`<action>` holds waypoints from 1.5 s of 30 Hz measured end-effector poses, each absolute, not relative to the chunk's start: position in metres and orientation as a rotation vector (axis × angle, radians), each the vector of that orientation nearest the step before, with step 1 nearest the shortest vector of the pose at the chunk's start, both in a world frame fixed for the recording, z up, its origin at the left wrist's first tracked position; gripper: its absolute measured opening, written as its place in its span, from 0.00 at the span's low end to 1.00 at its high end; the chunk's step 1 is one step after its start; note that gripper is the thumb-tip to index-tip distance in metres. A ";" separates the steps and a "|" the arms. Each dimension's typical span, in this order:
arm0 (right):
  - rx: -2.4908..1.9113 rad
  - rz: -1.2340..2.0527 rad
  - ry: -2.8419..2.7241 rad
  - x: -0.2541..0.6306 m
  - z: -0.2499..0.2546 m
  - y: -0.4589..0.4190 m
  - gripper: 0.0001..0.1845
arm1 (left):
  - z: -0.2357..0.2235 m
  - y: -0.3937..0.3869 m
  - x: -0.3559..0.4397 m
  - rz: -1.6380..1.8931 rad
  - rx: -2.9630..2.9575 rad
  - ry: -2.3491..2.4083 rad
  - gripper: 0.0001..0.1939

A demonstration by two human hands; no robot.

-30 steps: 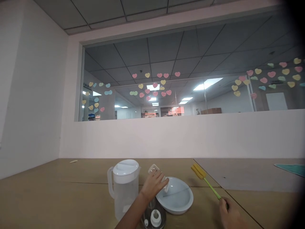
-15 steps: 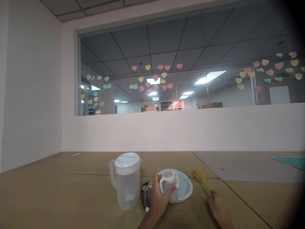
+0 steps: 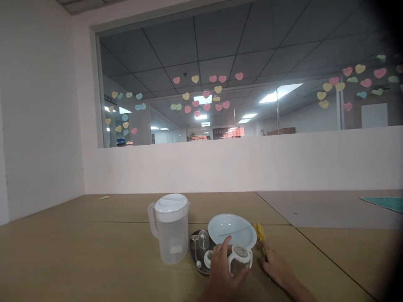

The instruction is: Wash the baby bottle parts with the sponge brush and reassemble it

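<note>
My left hand point(image 3: 222, 270) is wrapped round a clear baby bottle point(image 3: 239, 265) with a white two-handled collar, its open mouth tipped up toward me. Just to the right, my right hand point(image 3: 278, 270) grips the green handle of a bottle brush point(image 3: 260, 232), whose yellow head points away from me beside the bowl. Behind the bottle lies a white bowl point(image 3: 231, 226); a thin line crosses its inside. A dark round tray point(image 3: 193, 253) left of my left hand bears a straw with a weighted end point(image 3: 195, 251), a clear cap point(image 3: 203, 239) and a white ring point(image 3: 208, 259).
A translucent pitcher point(image 3: 173, 241) with a white lid stands left of the tray. A small pale scrap point(image 3: 104, 197) lies at the far left of the table. Teal material point(image 3: 385, 203) lies at the far right. A wall with a window rises behind the table.
My left hand has brought the bottle from over the bowl toward me and to the right. The brush in my right hand has moved left, up against the bowl's side. The view has tilted slightly.
</note>
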State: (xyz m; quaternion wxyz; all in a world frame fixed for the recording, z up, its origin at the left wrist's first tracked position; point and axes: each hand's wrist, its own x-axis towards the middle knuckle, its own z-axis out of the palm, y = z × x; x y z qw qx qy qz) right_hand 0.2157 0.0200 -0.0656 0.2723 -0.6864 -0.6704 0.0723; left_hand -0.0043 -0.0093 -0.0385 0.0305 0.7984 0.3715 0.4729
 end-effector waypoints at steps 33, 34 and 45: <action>-1.532 0.662 -1.890 0.167 0.008 0.042 0.13 | -0.030 0.028 -0.061 0.751 2.315 2.336 0.16; -1.565 0.710 -1.904 0.167 0.010 0.046 0.13 | -0.031 0.029 -0.060 0.748 2.312 2.336 0.16; -1.871 0.507 -1.863 0.169 0.012 0.084 0.09 | -0.008 0.025 -0.059 1.110 2.372 2.218 0.18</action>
